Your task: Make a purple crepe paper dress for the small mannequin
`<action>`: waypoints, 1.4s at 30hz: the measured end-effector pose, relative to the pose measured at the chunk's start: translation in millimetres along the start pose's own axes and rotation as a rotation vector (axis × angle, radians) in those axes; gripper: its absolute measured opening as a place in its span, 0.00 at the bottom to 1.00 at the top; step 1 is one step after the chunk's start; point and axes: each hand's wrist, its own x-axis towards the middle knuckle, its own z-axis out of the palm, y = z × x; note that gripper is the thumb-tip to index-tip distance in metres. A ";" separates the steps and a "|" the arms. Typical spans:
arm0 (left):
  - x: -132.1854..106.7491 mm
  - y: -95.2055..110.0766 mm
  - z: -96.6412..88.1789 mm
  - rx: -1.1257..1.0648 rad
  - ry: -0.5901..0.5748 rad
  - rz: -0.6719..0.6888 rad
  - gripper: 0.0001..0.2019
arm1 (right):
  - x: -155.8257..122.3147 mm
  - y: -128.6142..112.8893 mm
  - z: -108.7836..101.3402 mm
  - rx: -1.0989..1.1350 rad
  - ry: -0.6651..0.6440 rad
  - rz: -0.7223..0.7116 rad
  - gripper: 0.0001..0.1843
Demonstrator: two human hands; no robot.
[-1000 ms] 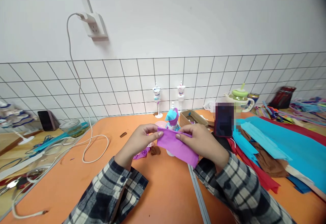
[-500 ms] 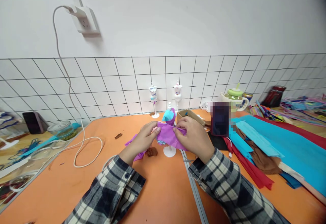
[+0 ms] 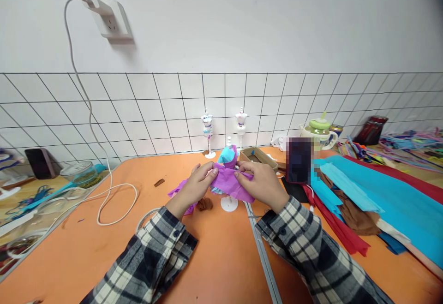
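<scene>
A strip of purple fabric (image 3: 229, 181) is stretched between my two hands, in front of a small dress form (image 3: 229, 202) on a round white base. My left hand (image 3: 199, 181) pinches the strip's left end between thumb and fingers. At its right part, my right hand (image 3: 261, 180) grips the upper edge the same way. Blue and purple cloth (image 3: 227, 156) wraps the form's upper body; the strip hides much of the rest. Beside my left wrist lie crumpled purple cloth (image 3: 178, 187) and a brown scrap (image 3: 205, 203).
Two more small dress forms (image 3: 207, 131) stand by the tiled wall. Behind my right hand sits a cardboard box (image 3: 258, 157). A phone (image 3: 299, 161) stands to the right, near blue fabric (image 3: 391, 193) and a lidded pitcher (image 3: 318, 133). A white cable (image 3: 100, 202) loops on the left.
My hands keep hold of the purple strip, and its left end sits slightly higher and closer to the dress form. The view has shifted slightly.
</scene>
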 end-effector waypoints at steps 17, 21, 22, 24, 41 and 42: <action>-4.4 2.9 7.7 0.443 0.256 0.161 0.04 | -1.4 -2.4 4.9 -0.034 0.003 -0.053 0.08; -10.6 8.9 11.9 0.486 0.258 0.259 0.04 | -1.0 -4.2 4.0 -0.046 -0.015 -0.057 0.08; -11.3 9.6 11.8 0.479 0.241 0.276 0.06 | -0.9 -4.6 4.0 -0.048 -0.019 -0.057 0.08; -11.5 10.2 9.9 0.469 0.207 0.327 0.08 | -0.7 -5.3 4.2 -0.050 -0.020 -0.057 0.09; -8.7 -16.3 4.1 -0.037 -0.207 0.109 0.19 | 0.2 -2.1 -4.0 0.009 -0.057 -0.036 0.10; -8.7 -18.7 5.0 -0.080 -0.206 0.094 0.18 | 0.5 -1.9 -3.9 0.009 -0.057 -0.030 0.10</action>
